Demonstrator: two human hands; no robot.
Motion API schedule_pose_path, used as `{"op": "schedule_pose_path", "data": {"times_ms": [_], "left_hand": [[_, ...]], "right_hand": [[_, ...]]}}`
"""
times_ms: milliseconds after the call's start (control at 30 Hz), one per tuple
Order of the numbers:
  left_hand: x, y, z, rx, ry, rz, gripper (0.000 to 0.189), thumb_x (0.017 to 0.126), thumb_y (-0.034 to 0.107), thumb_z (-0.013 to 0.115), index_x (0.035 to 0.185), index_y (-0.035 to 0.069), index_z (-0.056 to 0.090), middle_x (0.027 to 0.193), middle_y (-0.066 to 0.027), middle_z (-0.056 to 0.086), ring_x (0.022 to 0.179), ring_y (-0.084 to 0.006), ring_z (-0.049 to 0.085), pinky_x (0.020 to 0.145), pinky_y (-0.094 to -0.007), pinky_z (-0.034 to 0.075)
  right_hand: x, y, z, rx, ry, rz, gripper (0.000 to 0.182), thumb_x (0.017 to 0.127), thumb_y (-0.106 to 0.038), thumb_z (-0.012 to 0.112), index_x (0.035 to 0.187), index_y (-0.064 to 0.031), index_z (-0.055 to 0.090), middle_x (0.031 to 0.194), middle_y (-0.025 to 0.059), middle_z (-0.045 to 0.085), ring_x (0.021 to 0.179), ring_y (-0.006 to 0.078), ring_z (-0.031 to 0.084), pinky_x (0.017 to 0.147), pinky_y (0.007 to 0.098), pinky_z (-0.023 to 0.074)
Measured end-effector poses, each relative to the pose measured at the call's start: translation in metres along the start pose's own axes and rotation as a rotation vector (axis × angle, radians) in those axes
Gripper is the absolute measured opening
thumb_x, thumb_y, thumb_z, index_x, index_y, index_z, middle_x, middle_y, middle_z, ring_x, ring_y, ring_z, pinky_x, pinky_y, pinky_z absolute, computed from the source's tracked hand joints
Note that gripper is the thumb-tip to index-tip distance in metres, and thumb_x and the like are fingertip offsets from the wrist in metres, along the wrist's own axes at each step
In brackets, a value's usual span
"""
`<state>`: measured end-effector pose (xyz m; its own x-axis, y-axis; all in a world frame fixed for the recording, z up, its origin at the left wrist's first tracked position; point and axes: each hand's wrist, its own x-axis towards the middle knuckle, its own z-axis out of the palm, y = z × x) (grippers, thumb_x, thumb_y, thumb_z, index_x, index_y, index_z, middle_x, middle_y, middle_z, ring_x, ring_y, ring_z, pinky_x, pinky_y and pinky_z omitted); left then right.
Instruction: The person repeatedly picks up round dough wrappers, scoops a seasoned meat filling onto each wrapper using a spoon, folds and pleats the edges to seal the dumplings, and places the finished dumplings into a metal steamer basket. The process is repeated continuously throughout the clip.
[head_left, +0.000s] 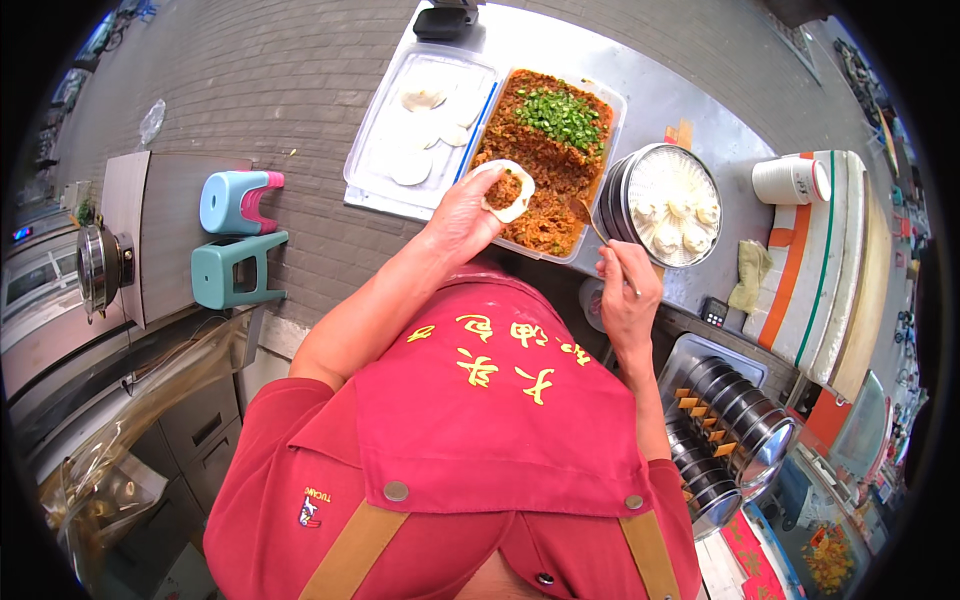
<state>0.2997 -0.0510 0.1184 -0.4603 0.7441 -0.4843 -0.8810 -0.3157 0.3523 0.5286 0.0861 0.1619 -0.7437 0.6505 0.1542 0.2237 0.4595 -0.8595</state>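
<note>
In my left hand (466, 211) lies a round dough wrapper (520, 202) with a heap of reddish filling (504, 192) in its middle. My right hand (628, 283) grips the thin metal handle of a spoon (598, 227), whose bowl end meets the filling in the tub. That clear plastic tub (619, 112) is full of minced filling, with chopped green onion (561, 118) over its far part. Left of it, a shallow plastic box (360, 161) holds several flat dough wrappers (411, 166). Shaped buns (679, 214) sit in a round steamer tray (638, 174) on the right.
The metal table (660, 97) carries a paper cup stack (787, 181), a foam box (817, 262), a folded cloth (750, 276) and a small digital timer (714, 311). Stacked steamer trays (739, 412) stand lower right. Two plastic stools (238, 270) are at left.
</note>
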Motion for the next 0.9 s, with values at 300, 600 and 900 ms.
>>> {"op": "schedule_pose_path", "data": {"times_ms": [300, 600, 900], "left_hand": [[-0.028, 0.016, 0.031, 0.339, -0.071, -0.136, 0.023, 0.103, 0.011, 0.066, 0.125, 0.005, 0.062, 0.120, -0.0056, 0.068, 0.113, -0.0187, 0.066, 0.100, -0.0411, 0.058], [-0.001, 0.021, 0.042, 0.530, -0.213, -0.284, 0.022, 0.104, 0.012, 0.065, 0.124, 0.004, 0.061, 0.116, -0.0074, 0.068, 0.104, -0.0176, 0.069, 0.086, -0.0353, 0.061], [0.024, 0.051, 0.034, 0.746, -0.264, -0.382, 0.022, 0.104, 0.013, 0.067, 0.122, 0.002, 0.061, 0.112, -0.0074, 0.068, 0.102, -0.0163, 0.069, 0.086, -0.0334, 0.061]], "right_hand": [[0.001, 0.030, 0.029, -0.327, -0.217, -0.093, 0.019, 0.095, 0.001, 0.065, 0.114, 0.0020, 0.065, 0.096, 0.0177, 0.064, 0.086, 0.0364, 0.066, 0.077, 0.0416, 0.0554], [0.036, -0.037, 0.071, 0.430, 0.149, 0.417, 0.023, 0.096, -0.006, 0.073, 0.116, 0.0049, 0.068, 0.097, 0.0066, 0.069, 0.083, 0.0107, 0.066, 0.069, 0.0270, 0.0548], [0.057, -0.071, 0.098, 0.048, 0.318, 0.131, 0.029, 0.093, 0.002, 0.072, 0.122, 0.0037, 0.066, 0.098, 0.0121, 0.065, 0.078, 0.0189, 0.068, 0.068, 0.0314, 0.0557]]}}
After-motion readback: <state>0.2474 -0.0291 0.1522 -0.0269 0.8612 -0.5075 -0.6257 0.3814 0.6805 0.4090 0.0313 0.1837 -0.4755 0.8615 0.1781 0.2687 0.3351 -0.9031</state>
